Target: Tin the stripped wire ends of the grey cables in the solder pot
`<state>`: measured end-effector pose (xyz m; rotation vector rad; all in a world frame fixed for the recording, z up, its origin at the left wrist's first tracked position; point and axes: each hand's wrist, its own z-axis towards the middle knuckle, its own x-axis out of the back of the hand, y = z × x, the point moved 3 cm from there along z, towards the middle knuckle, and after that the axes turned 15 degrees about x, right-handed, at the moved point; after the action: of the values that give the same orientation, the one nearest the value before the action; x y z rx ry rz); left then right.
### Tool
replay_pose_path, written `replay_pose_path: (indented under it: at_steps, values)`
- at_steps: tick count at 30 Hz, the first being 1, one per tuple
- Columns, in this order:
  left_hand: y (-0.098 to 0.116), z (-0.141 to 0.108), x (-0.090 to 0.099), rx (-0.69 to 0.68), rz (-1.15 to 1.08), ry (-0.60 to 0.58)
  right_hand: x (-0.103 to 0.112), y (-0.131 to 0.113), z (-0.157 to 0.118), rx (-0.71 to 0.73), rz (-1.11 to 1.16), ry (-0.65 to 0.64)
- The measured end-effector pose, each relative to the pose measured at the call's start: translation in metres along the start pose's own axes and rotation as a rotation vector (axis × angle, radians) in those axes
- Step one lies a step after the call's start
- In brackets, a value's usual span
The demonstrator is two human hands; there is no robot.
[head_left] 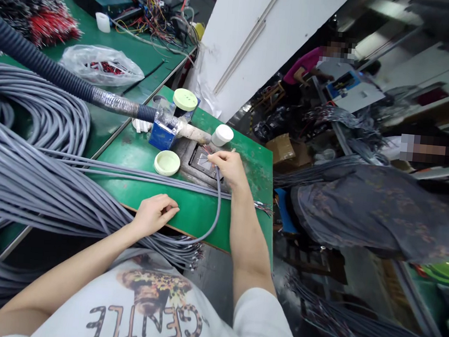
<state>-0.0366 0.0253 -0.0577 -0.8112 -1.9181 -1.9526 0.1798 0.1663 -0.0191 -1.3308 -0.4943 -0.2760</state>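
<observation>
My right hand pinches a grey cable close to its end. Thin bare-looking wires stick out past the fingertips, over the shiny rectangular basin of a stained grey block that looks like a solder pot. From this hand the cable curves down to the bundle at the table's front edge. My left hand rests by that edge with its fingers curled in and nothing visible in them. A pale open tub stands left of the pot, and a white round container behind it.
A ribbed hose reaches over the table, its nozzle beside the pot. Thick coils of grey cable fill the left side. Several cables cross the green table. Co-workers are at the right.
</observation>
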Motion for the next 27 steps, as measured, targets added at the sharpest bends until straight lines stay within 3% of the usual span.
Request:
replay_pose_path:
  at_steps: [6,12,22,27]
  values:
    - [0.002,-0.001,0.001,0.003,0.018,0.003,-0.051,-0.026,0.017,0.171,-0.029,-0.145]
    - [0.001,-0.001,0.001,-0.001,0.036,-0.005,-0.087,-0.025,0.03,0.152,-0.201,-0.297]
    - [0.0,0.0,0.001,0.001,0.04,-0.019,-0.099,-0.03,0.033,0.09,-0.419,-0.386]
    - [-0.001,0.0,0.0,0.007,0.029,-0.018,-0.076,-0.032,0.029,0.157,-0.342,-0.288]
